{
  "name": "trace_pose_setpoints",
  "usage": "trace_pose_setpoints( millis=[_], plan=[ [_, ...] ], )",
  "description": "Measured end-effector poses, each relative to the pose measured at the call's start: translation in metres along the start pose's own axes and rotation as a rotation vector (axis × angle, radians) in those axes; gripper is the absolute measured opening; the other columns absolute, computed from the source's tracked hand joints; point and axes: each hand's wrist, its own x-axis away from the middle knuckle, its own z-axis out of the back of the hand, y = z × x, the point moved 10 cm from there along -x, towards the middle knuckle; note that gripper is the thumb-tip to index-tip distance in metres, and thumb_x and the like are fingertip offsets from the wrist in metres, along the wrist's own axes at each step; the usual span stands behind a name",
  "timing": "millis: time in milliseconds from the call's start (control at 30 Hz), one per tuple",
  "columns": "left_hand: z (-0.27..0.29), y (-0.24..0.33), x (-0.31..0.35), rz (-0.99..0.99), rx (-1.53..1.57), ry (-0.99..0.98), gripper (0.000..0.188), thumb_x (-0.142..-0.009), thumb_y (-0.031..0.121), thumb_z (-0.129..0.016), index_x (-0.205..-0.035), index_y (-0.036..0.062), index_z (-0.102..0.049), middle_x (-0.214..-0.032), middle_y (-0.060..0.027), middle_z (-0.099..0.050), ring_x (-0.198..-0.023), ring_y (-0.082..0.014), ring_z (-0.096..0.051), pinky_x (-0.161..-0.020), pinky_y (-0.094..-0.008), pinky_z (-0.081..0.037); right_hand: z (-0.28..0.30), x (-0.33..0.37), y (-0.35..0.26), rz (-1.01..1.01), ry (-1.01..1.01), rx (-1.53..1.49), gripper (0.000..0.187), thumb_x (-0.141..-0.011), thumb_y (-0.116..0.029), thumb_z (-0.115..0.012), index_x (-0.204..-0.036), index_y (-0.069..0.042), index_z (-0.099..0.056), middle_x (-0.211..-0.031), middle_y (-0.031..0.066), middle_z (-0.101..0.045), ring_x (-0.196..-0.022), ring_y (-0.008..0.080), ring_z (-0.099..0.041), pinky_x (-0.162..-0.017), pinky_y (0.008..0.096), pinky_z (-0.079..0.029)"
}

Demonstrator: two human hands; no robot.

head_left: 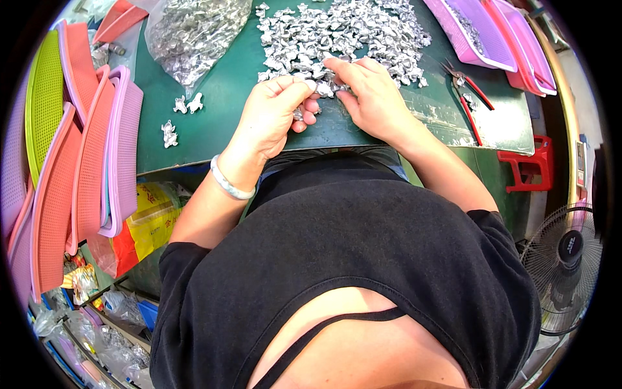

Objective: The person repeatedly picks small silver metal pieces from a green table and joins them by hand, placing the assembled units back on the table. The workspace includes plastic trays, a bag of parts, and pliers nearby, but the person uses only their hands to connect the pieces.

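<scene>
A wide heap of small silvery metal figures (304,39) covers the far middle of the green table (214,110). At its near edge my left hand (275,107) is curled closed, thumb against fingers, with a bit of a metal figure showing in its grip. Just to the right, my right hand (369,94) reaches over the heap's near edge. Its fingers are bent and apart, the fingertips at the loose figures; whether it pinches one is hidden. Three single metal figures (169,134) lie apart on the left of the table.
A clear plastic bag (197,39) of metal figures lies at the back left. Red-handled pliers (468,97) rest on the right, near purple and pink baskets (476,32). Stacked baskets (55,188) crowd the left. A red stool (528,165) and a fan (564,259) stand at right.
</scene>
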Motion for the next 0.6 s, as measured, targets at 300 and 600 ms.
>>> trace_pose_setpoints(
  millis=[300, 600],
  plan=[
    [0.000, 0.000, 0.000, -0.046, 0.037, -0.018, 0.010, -0.082, 0.014, -0.058, -0.081, 0.0042, -0.059, -0.068, -0.0030, -0.058, -0.056, -0.0085, -0.053, -0.047, -0.0188, -0.039, -0.002, 0.004, 0.003, -0.026, -0.037, -0.029, 0.045, -0.068, -0.002, -0.059, -0.112, -0.005, -0.050, -0.085, 0.0098, -0.058, -0.085, 0.0274, -0.051, -0.078, 0.0374, -0.039],
    [0.000, -0.003, 0.000, -0.027, 0.113, -0.038, 0.010, -0.084, 0.010, -0.051, -0.088, 0.0027, -0.057, -0.076, -0.0072, -0.060, -0.064, -0.0134, -0.058, -0.054, -0.0231, -0.047, 0.010, 0.006, 0.005, -0.036, 0.024, -0.091, 0.045, -0.071, -0.003, -0.060, -0.114, -0.008, -0.049, -0.082, 0.0083, -0.058, -0.082, 0.0276, -0.052, -0.076, 0.0373, -0.039]
  ],
)
